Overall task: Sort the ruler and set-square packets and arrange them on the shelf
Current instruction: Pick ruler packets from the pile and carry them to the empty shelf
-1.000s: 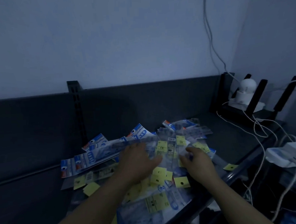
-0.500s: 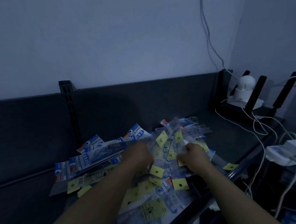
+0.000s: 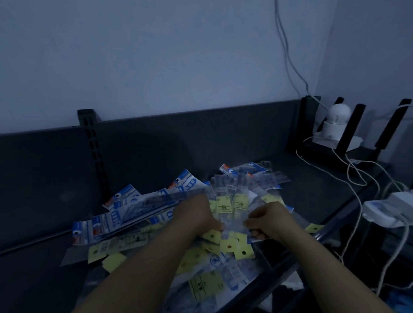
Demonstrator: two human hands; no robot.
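Note:
A loose heap of clear packets lies on the dark shelf (image 3: 317, 188). Long blue-and-white ruler packets (image 3: 113, 221) fan out to the left. Packets with yellow header cards (image 3: 223, 204) fill the middle and front. My left hand (image 3: 196, 216) and my right hand (image 3: 269, 218) are side by side over the heap's middle. Together they grip a bunch of clear yellow-tagged packets (image 3: 231, 195), which stands up in a fan between them. The fingertips are partly hidden behind the plastic.
A small white camera (image 3: 335, 121) sits at the back right between black brackets (image 3: 350, 127). White cables (image 3: 360, 186) run across the shelf's right end to a white power strip (image 3: 399, 208). The dark back panel has a slotted upright (image 3: 93, 148). One yellow tag (image 3: 313, 227) lies at the shelf's front edge.
Both hands have drawn closer together and pulled back slightly toward me, gathering the yellow-tagged packets into an upright fan. The camera view has shifted a little to the right.

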